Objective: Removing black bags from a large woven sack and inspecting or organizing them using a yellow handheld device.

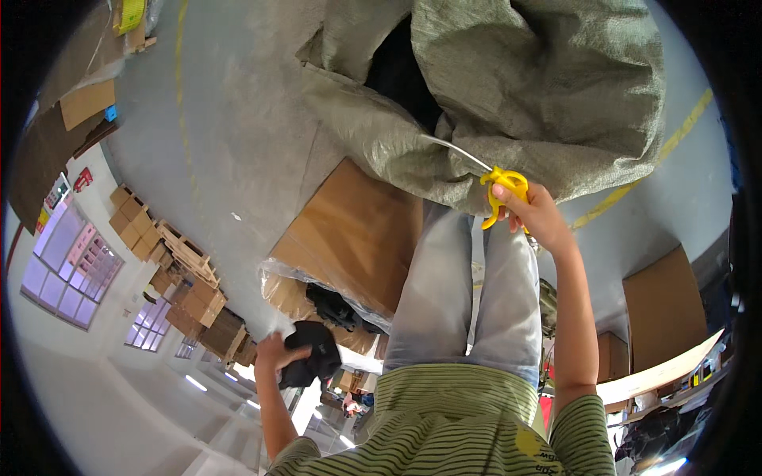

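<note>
In my right hand (533,216) is a pair of scissors (508,186) with yellow handles, the fingers wrapped round them. Its thin metal blade (460,151) points up and left, over the edge of a large grey-green woven sack (548,87). The sack's dark mouth gapes on its left side; what lies inside is too dark to make out. Low on the left, my left hand (274,355) grips a black cap-like piece (316,355), slightly blurred. Beside that hand stands a cardboard box (349,238) with clear plastic at its edge and dark items (337,305) in it.
Stacked cartons and pallets (186,254) line the wall on the left. More cardboard (667,301) leans at the right, near a cluttered shelf (667,397). Yellow lines (683,131) mark the grey concrete floor (246,103). My legs (444,293) stand between box and sack.
</note>
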Motion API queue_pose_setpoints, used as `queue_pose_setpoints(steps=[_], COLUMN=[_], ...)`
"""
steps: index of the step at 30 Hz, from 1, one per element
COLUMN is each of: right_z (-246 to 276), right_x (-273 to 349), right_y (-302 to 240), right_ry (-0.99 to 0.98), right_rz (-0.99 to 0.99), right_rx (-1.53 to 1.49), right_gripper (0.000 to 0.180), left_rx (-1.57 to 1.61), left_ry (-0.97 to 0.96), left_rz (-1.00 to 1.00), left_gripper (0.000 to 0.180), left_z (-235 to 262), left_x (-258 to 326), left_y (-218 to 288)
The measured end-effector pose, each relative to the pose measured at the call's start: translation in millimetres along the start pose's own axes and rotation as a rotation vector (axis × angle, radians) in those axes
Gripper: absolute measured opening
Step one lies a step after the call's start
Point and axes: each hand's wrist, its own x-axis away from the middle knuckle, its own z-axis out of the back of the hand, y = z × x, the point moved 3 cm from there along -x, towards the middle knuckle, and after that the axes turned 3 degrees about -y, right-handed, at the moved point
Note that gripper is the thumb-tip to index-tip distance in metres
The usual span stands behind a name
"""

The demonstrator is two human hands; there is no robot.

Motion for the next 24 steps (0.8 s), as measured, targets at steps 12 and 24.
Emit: queue_pose_setpoints(steps=[12,24], right_z=[5,-6], right_x=[-17,-33], right_y=[45,52], right_ry=[0.190,0.409], right_rz=[-0.092,0.156], right_rx=[-0.132,-0.078], right_gripper=[0.037,0.035], left_rx=[0.257,0.706], left_ry=[1.014,1.142], left_rz=[-0.490,-0.822], left_gripper=[0.104,0.056], left_z=[295,290], left_x=[-208,-189], left_y=[432,361])
